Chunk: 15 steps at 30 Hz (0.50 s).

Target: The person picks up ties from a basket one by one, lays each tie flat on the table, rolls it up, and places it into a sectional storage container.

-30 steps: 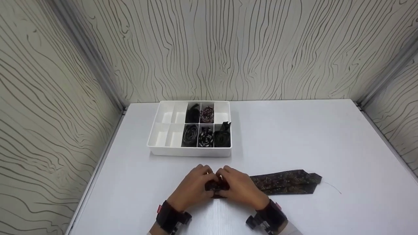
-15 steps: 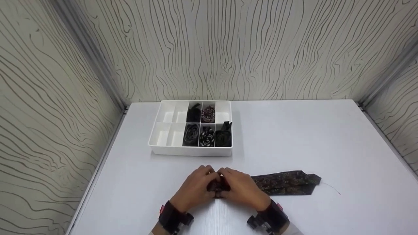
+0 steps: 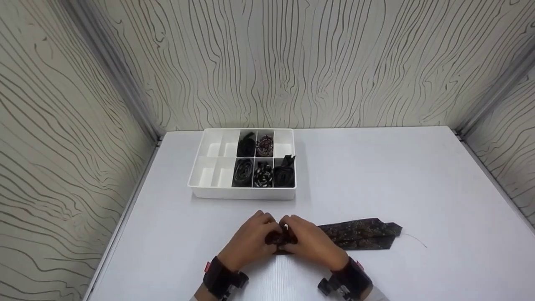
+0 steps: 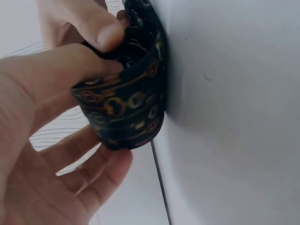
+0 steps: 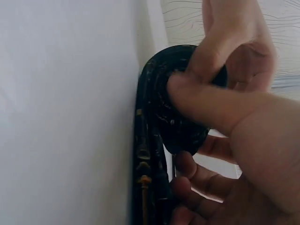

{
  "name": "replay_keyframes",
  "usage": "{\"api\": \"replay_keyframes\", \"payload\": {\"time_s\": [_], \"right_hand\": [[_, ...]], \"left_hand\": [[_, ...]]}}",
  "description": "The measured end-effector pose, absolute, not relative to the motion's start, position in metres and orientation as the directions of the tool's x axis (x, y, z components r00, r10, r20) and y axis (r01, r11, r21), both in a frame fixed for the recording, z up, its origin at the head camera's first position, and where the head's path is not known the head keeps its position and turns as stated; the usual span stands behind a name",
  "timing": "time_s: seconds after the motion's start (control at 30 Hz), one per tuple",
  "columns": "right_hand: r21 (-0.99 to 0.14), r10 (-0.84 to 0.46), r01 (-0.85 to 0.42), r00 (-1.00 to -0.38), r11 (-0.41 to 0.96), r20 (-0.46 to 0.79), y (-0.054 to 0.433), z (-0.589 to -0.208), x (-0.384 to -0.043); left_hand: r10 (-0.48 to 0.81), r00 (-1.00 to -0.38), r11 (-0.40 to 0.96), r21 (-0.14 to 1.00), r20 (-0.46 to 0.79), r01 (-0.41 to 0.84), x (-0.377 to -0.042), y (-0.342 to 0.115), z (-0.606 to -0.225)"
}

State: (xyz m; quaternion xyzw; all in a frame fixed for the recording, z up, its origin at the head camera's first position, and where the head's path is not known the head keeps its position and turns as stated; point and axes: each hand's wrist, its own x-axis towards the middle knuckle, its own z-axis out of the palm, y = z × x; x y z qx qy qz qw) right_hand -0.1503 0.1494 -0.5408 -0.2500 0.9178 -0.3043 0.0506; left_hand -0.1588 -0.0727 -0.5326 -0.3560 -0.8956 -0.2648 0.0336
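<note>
A dark patterned necktie (image 3: 359, 235) lies on the table, its pointed end toward the right and a loose thread trailing off the tip. Its left part is wound into a roll (image 4: 126, 110) standing on edge, held between both hands. My left hand (image 3: 249, 239) grips the roll from the left, thumb at the top edge and fingers round the outer side. From the other side my right hand (image 3: 314, 243) grips it too; in the right wrist view its thumb (image 5: 211, 103) lies across the coil (image 5: 161, 93). The unrolled layers run flat away beneath the right hand.
Behind the hands stands a white divided tray (image 3: 244, 193). Several of its compartments hold rolled dark ties, such as the black roll (image 3: 243, 172) and the reddish roll (image 3: 265, 146); the left ones are bare. A patterned wall panel (image 3: 267, 67) rises at the table's back edge.
The tie's pointed end has slid a little to the left, so less of it lies flat. Both hands stay together on the roll, fingers shifting slightly.
</note>
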Motion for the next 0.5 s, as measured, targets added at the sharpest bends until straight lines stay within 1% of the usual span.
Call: {"api": "replay_keyframes", "payload": {"time_s": [0.13,0.27,0.43,0.5], "right_hand": [[-0.527,-0.487,-0.461,-0.868,0.714,0.100,0.1494,-0.5411,-0.1502],[-0.508,-0.491,-0.464,-0.866,0.725,0.090,0.1501,-0.5406,-0.1491],[-0.517,-0.493,-0.463,-0.866,0.720,0.089,0.1524,-0.5415,-0.1493],[-0.542,-0.493,-0.451,-0.867,0.709,0.076,0.1533,-0.5412,-0.1493]], "left_hand": [[0.617,-0.745,0.616,0.434,0.252,0.657,-0.1579,-0.0721,-0.5327],[0.614,-0.752,0.624,0.434,0.241,0.649,-0.1562,-0.0721,-0.5325],[0.613,-0.752,0.624,0.437,0.240,0.648,-0.1538,-0.0710,-0.5321],[0.621,-0.743,0.625,0.414,0.249,0.661,-0.1534,-0.0710,-0.5322]]}}
